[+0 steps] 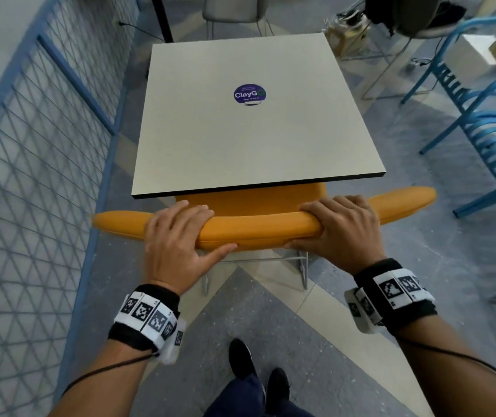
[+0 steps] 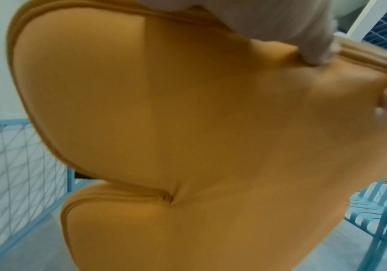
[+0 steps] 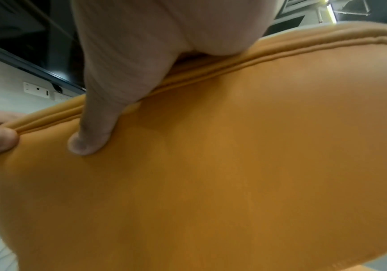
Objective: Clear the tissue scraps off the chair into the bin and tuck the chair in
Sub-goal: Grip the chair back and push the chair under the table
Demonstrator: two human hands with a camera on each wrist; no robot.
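Two hands gripping one orange chair at a pale square table.

Head view: left hand [image 1: 177, 239] and right hand [image 1: 341, 228] each curl over the chair [image 1: 258, 230] backrest's top edge, thumbs on the near side; the seat sits partly under the table [image 1: 252, 139], which bears a round purple sticker [image 1: 249, 94]; blue mesh fence [image 1: 30, 164] at left, blue chairs [image 1: 493, 127] at right. Left wrist view: blurred orange backrest fills the frame, left palm wrapped over its piped rim. Right wrist view: right thumb [image 3: 99, 128] pressed flat against the backrest's rear; left hand's thumb tip at the frame edge.
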